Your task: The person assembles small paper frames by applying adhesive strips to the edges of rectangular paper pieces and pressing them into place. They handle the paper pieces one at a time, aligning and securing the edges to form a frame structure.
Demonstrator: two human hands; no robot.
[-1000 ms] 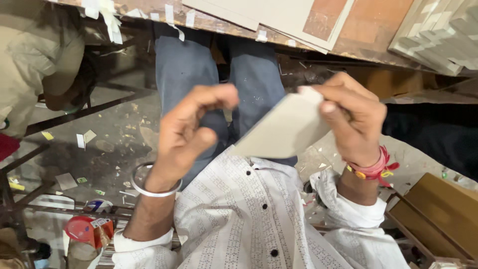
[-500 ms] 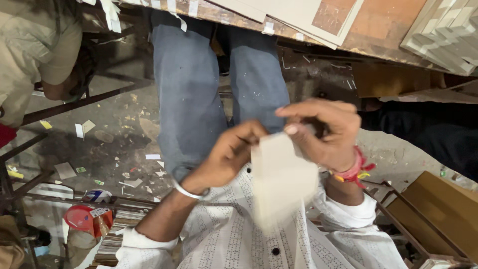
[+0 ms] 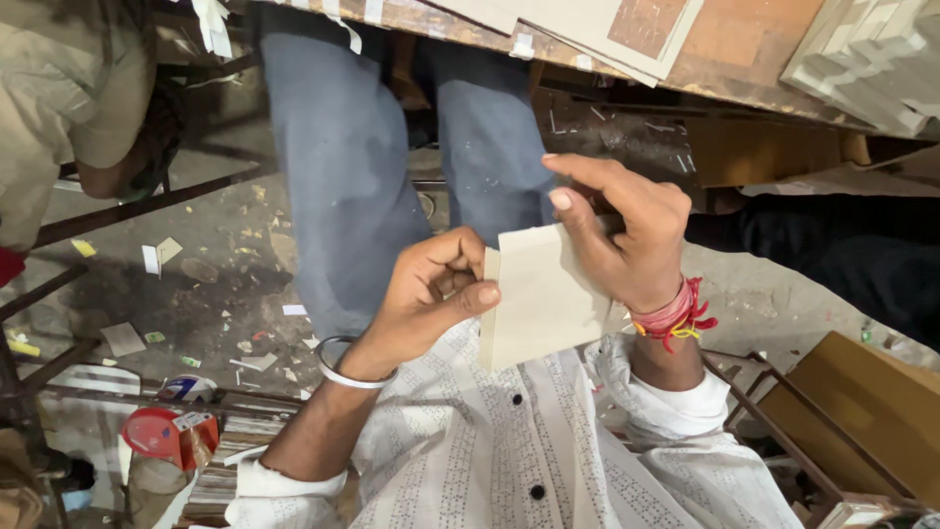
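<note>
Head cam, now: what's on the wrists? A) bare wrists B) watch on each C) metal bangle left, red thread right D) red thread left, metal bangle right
C: the left hand has a silver bangle at its wrist, the right hand a red thread band; both hold the pale card piece.
</note>
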